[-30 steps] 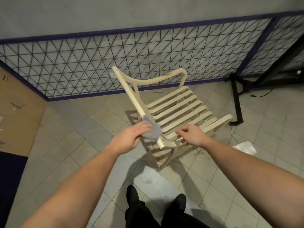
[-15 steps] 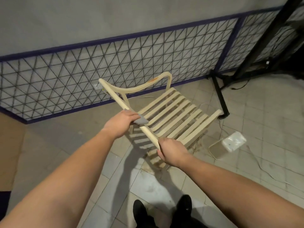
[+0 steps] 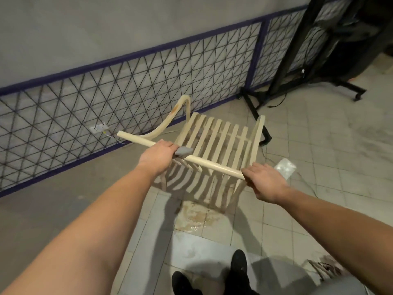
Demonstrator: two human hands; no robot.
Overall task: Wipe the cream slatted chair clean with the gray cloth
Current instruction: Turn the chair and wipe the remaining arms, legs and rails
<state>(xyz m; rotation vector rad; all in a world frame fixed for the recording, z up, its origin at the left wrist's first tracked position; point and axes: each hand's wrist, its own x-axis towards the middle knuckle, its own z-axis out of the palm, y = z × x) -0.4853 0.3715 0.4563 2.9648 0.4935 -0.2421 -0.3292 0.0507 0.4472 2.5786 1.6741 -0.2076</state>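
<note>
Swung round since a moment ago, the chair (image 3: 214, 145) stood on the tiled floor with its rail crosswise, left hand (image 3: 157, 157) curled over the rail and gray cloth (image 3: 183, 150), right hand (image 3: 263, 182) gripping the rail's right end.

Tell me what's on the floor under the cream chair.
Under the cream slatted chair the tiled floor shows a wet brownish stain and the chair's shadow. Whatever lies directly beneath the slats is mostly covered by the chair itself.
</note>
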